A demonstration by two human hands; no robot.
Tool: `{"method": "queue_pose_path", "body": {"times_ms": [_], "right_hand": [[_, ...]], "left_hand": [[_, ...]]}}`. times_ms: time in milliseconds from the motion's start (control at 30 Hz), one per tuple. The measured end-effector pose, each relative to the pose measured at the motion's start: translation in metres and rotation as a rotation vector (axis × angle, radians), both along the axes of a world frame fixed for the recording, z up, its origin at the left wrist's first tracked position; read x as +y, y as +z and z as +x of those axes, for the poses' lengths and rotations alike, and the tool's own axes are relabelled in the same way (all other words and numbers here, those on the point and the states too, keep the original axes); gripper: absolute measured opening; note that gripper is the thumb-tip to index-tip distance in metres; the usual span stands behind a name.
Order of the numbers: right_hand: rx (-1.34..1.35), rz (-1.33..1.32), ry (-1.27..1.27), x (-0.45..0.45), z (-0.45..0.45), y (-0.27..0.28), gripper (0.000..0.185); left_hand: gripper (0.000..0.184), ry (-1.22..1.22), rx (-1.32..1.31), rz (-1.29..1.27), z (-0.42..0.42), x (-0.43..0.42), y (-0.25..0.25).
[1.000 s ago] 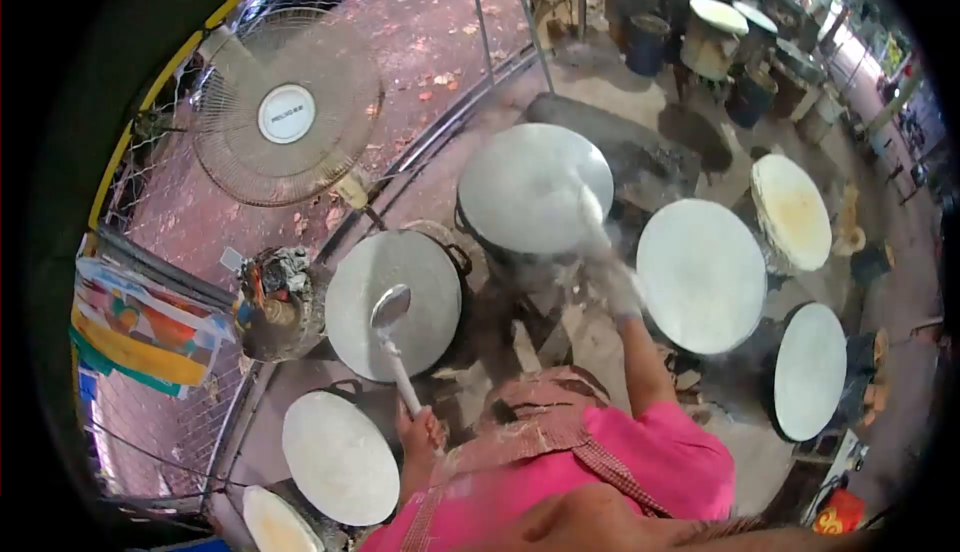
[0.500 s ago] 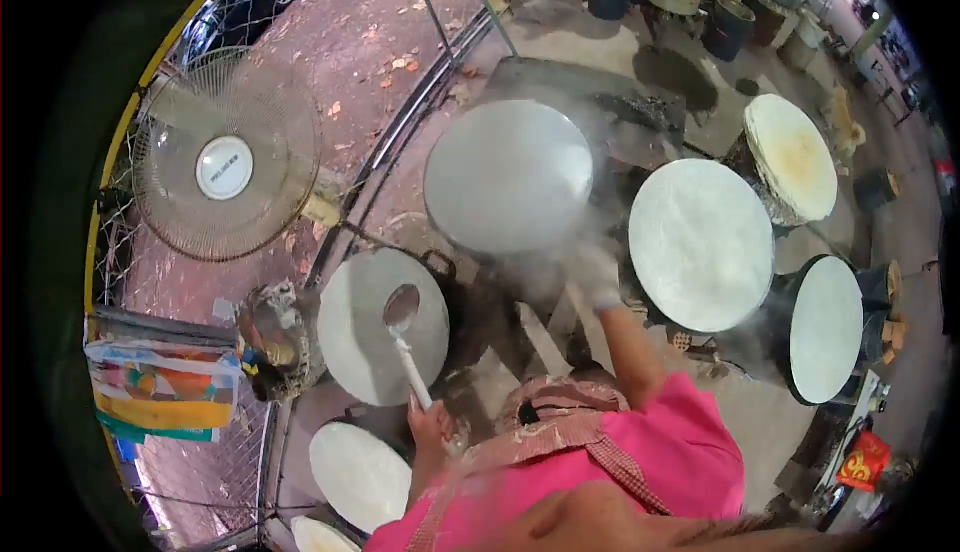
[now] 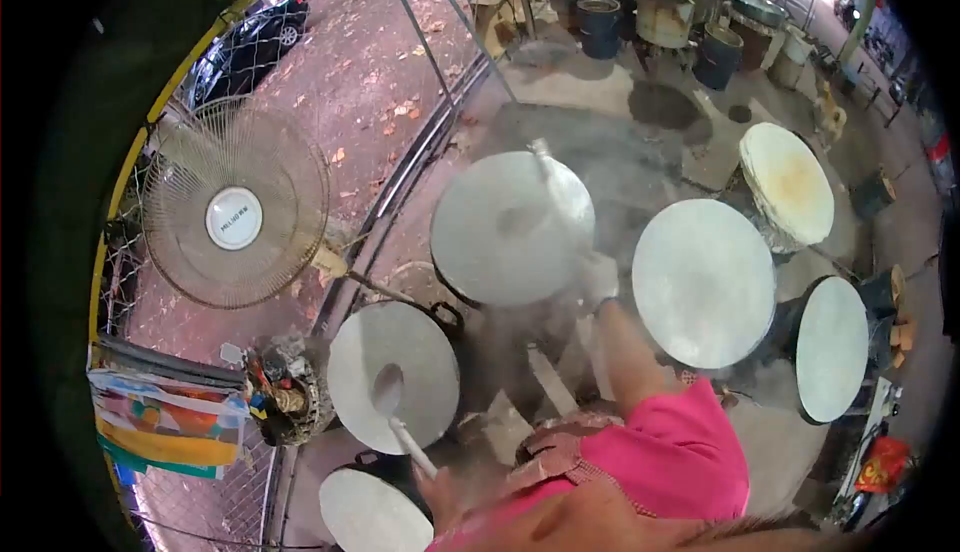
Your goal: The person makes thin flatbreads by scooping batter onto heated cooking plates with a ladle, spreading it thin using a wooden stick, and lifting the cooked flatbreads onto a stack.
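My left hand (image 3: 440,497), low in the view, is closed around the pale handle of a ladle (image 3: 388,390). The ladle's bowl is over the white round top of a pot (image 3: 350,352). My right hand (image 3: 600,277) looks white, perhaps gloved or wrapped, and steam blurs it. It is beside the near right edge of a large round grey-white top (image 3: 490,232); its fingers cannot be made out. Across that top's far right part lies a long pale shape (image 3: 568,197) with a narrow tip, its kind unclear in the steam.
To the right stand more round white tops (image 3: 704,282) and a stacked yellowish-white round (image 3: 790,184). A fan (image 3: 235,217) is at the left by a wire fence. Another white pot top (image 3: 370,512) sits near my left arm. Buckets (image 3: 600,27) stand at the back.
The view has tilted, so the scene sits lower. The ladle has come nearer to me over its pot. My right hand has moved farther along the large top, where the long pale shape now shows.
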State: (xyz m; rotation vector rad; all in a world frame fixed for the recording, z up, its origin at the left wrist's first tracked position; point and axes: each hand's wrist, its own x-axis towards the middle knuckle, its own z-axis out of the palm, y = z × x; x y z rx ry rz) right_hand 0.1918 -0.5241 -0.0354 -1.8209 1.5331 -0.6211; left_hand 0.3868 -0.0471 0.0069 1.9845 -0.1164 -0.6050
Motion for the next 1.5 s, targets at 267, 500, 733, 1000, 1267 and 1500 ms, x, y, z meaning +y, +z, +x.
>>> {"method": "queue_pose_path", "body": {"times_ms": [267,500,733,1000,1267,1500], "right_hand": [[-0.858,0.492,-0.14,0.072,-0.027,0.06,0.013],[-0.24,0.215,0.04,0.102,-0.017,-0.001,0.035],[0.441,-0.011,0.11,-0.005,-0.041,0.06,0.028],[0.332,-0.094,0.111,0.023,-0.071,0.065,0.019],[0.532,-0.231,0.116,0.073,-0.097,0.052,0.023],[0.3,-0.358,0.234,0.146,-0.059,0.022,0.019]], "left_hand": [[0.047,0.097,0.434,-0.298,-0.009,-0.021,0.078],[0.044,0.161,0.549,-0.297,-0.001,-0.028,0.069],[0.023,0.195,0.598,-0.301,0.002,-0.044,0.06],[0.033,-0.109,0.73,-0.414,0.072,-0.165,-0.018],[0.018,-0.177,0.957,-0.492,0.02,-0.298,0.016],[0.021,-0.128,1.375,-0.608,-0.013,-0.321,0.009]]}}
